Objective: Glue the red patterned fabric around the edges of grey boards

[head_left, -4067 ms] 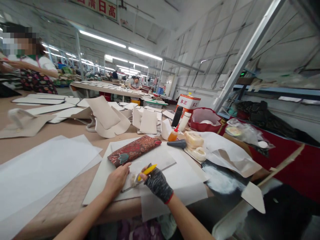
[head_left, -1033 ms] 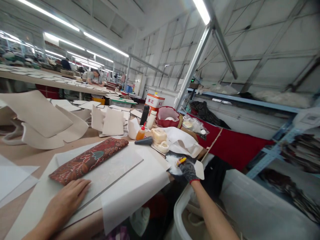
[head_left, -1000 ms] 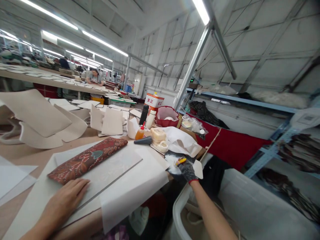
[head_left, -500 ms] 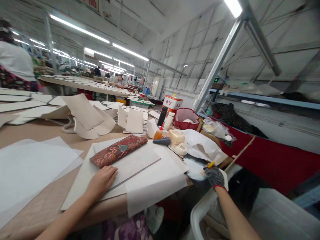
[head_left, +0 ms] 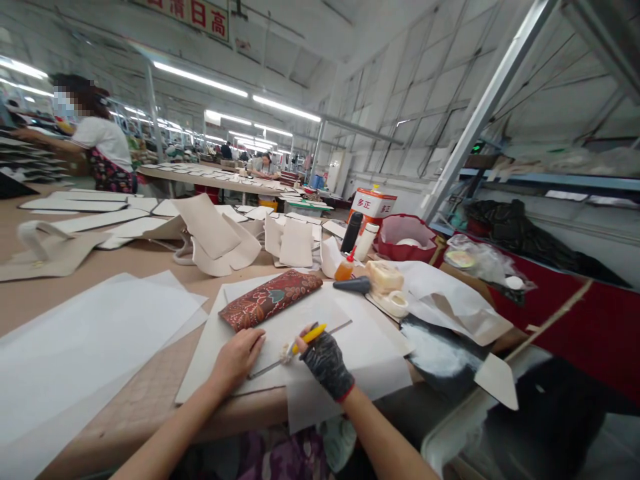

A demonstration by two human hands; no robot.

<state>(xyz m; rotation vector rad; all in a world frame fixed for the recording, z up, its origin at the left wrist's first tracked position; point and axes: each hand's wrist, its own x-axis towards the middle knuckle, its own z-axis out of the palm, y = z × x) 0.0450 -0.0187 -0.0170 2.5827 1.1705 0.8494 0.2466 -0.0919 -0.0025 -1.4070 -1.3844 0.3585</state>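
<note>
My right hand (head_left: 327, 365), in a dark grey glove with bare fingertips, grips a yellow-handled brush (head_left: 311, 337). The brush's pale, blurred tip (head_left: 287, 353) is at a thin grey strip (head_left: 267, 369) along the edge of a white sheet. My left hand (head_left: 239, 357) lies bare and flat on that sheet, fingers stretched out and holding nothing. Just beyond its fingertips rests a folded brown-red patterned piece (head_left: 273, 298). To the right, a black board (head_left: 463, 387) carries a smeared white patch (head_left: 437, 350).
Behind the work are a dark cone-shaped tool (head_left: 353, 285), an orange bottle (head_left: 345, 268), a yellowish block (head_left: 384, 277) and a tape roll (head_left: 397, 303). Cream cut pieces (head_left: 215, 233) stand farther left. A pale bin (head_left: 440, 440) is below right. A co-worker (head_left: 107, 143) stands far left.
My right hand has moved left with the brush, from the white-smeared board to the grey strip beside my left hand. The view has turned left, bringing more of the co-worker into sight.
</note>
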